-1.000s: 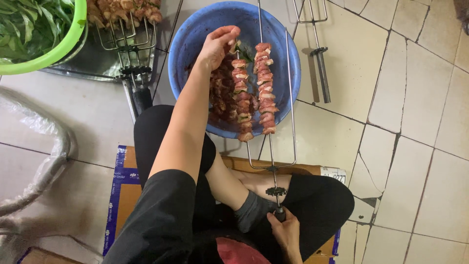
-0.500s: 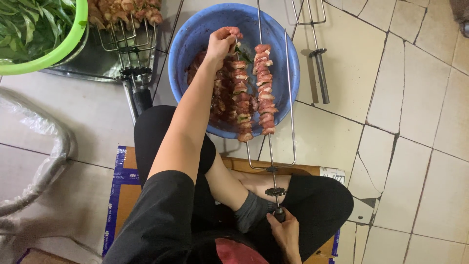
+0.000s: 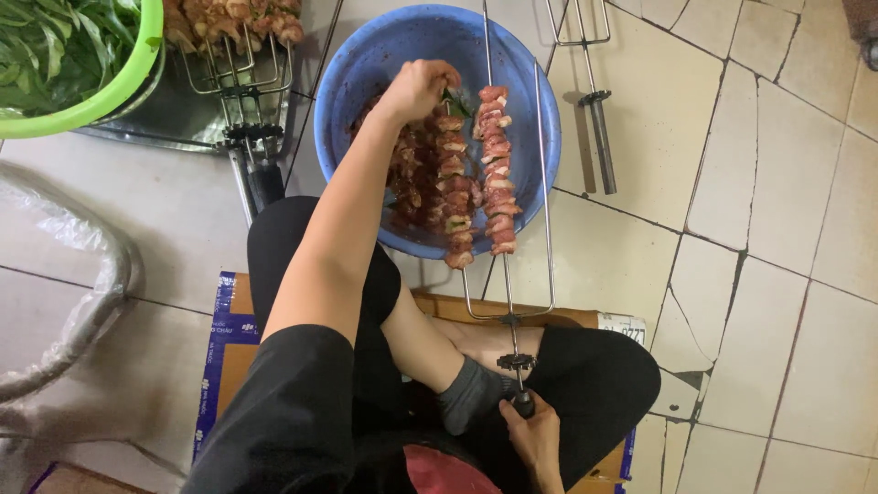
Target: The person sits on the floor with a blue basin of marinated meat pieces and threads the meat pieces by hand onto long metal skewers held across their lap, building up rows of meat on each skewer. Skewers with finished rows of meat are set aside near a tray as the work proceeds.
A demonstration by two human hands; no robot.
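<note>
While the blue basin (image 3: 366, 82) sits on the tiled floor (image 3: 777, 229), the multi-prong skewer (image 3: 498, 183) lies across it, loaded with meat. Left hand (image 3: 419, 89) fingers pinch a piece at the prong tips; right hand (image 3: 535, 439) fingers wrap the handle.

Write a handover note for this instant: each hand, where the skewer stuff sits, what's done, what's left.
Left hand: closed in a grip on a meat piece at the top of the left loaded prong, over the blue basin.
Right hand: closed on the handle of the multi-prong skewer, near the lap.
Skewer lies across the basin; two prongs carry meat, the right prong is bare.
Done: finished skewers on the metal tray at upper left.
Left: bare prong unfilled; meat remains in the basin; empty skewer on the floor tiles. Green bowl of leaves at far left.
</note>
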